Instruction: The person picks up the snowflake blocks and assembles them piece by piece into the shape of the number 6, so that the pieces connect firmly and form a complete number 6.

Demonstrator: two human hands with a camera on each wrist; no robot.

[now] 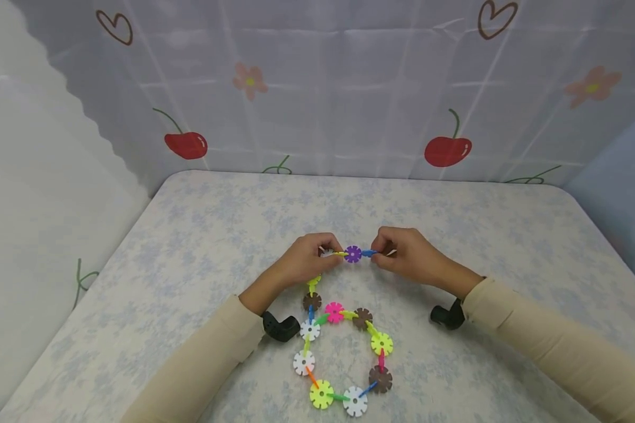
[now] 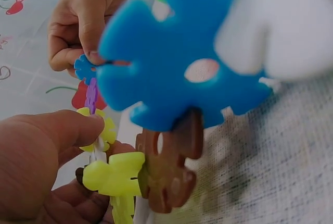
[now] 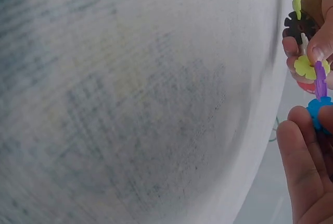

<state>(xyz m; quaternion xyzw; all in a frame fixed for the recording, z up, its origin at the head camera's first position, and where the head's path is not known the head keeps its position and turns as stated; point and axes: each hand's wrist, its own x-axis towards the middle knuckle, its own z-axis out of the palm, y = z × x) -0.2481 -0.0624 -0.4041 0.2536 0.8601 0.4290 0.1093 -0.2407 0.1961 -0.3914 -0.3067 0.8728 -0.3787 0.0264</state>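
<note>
A chain of notched plastic snowflake discs, slotted edge to edge, runs up from a closed ring [image 1: 321, 394] on the table. Near the chain's upper end, my left hand [image 1: 304, 257] pinches a yellow disc [image 2: 110, 131] between thumb and fingers. Slotted onto that yellow disc is a purple disc [image 1: 353, 254]. Across from it, my right hand [image 1: 413, 254] pinches a small blue disc [image 3: 316, 112], which meets the purple one. Whether the blue disc is fully seated cannot be seen. A brown disc [image 1: 312, 302] hangs lower in the chain, below the left hand.
The ring's white disc [image 1: 355, 402] lies toward the table's near side. Black wrist devices stick out under each forearm, one by the left sleeve [image 1: 280, 326] and one by the right [image 1: 448, 315]. A printed curtain [image 1: 328, 88] hangs behind the table's far edge.
</note>
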